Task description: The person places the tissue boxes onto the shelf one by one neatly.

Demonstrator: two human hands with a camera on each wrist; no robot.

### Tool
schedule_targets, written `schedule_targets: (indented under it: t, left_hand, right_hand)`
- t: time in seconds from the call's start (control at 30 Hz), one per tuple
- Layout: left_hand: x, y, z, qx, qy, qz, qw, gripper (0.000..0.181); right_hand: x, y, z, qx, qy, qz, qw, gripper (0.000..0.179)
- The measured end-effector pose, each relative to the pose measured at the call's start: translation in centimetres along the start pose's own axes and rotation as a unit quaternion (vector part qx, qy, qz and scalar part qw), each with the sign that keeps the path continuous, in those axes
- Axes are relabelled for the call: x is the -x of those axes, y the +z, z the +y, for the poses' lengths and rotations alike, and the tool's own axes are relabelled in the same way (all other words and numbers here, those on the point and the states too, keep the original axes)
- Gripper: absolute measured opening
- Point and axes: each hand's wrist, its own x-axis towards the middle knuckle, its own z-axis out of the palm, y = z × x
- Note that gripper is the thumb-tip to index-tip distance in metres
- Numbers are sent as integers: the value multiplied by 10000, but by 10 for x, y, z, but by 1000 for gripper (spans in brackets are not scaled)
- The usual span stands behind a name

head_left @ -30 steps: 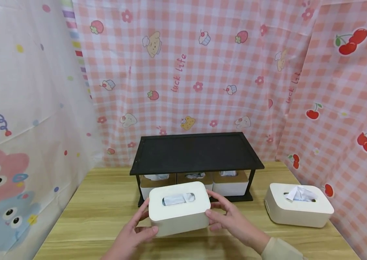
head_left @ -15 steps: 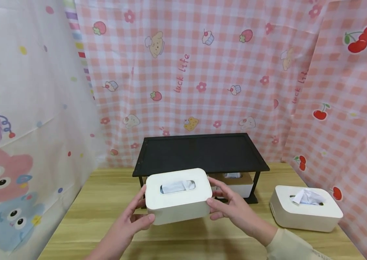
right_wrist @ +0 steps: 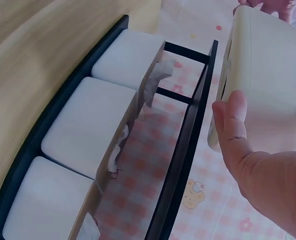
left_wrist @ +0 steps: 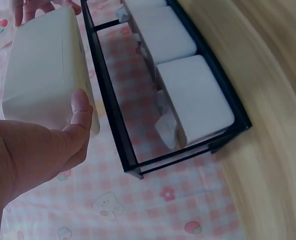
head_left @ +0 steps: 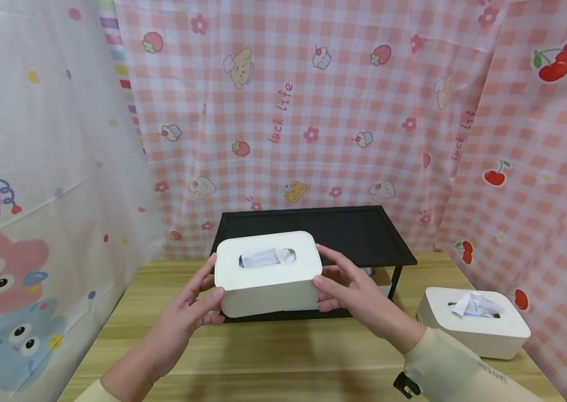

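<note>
A cream tissue box (head_left: 268, 282) with a rounded lid and a tissue in its oval slot is held up between both hands. My left hand (head_left: 178, 321) grips its left end, thumb on the front and fingers behind. At the right end, my right hand (head_left: 356, 290) holds it the same way. The box overlaps the black shelf rack (head_left: 359, 237) in the head view. Both wrist views show it raised beside the rack's top frame (left_wrist: 108, 90), at that level. Three white tissue boxes with brown tops, one of them the near box (left_wrist: 197, 97), stand in a row on the rack's lower level.
Another cream tissue box (head_left: 474, 329) with a tissue poking out stands at the right of the wooden table (head_left: 273, 357). Patterned curtains (head_left: 273, 111) enclose the back and sides. A small black clip (head_left: 406, 385) hangs by the right sleeve.
Both hands have lifted the tissue box higher and moved it forward, from in front of the rack to overlapping its top. The head view has shifted slightly.
</note>
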Motion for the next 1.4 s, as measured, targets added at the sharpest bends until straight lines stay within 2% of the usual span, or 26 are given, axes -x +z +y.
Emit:
schedule_targets:
  t: [0.13,0.47,0.67,0.83,1.17,1.4]
  left_hand:
    - [-9,-3,5,-39,1,-15,10000,69]
    - [-27,-8,7,-255,-267,29,9993,73]
    - [-33,-9,6,-401,-191,56,9990,76]
    - [-35,-7,6,-488,-136,272,9983,75]
    - [-36,-2,2,-801,38,799,9936,75]
    - [-39,-5,-2,-978,172,841,9915,74]
  right_hand:
    - [-5,0,-2,97,-25,98,9999,68]
    - [-20,0,-4,169,295,172,9993,72]
    - [-26,3,-6,215,339,96,9991,72]
    - [-29,5,-9,365,273,-80,9989,75]
    - [-32,9,-10,509,273,-67,9983,76]
    - [-38,16,-10,439,347,199,9982,77]
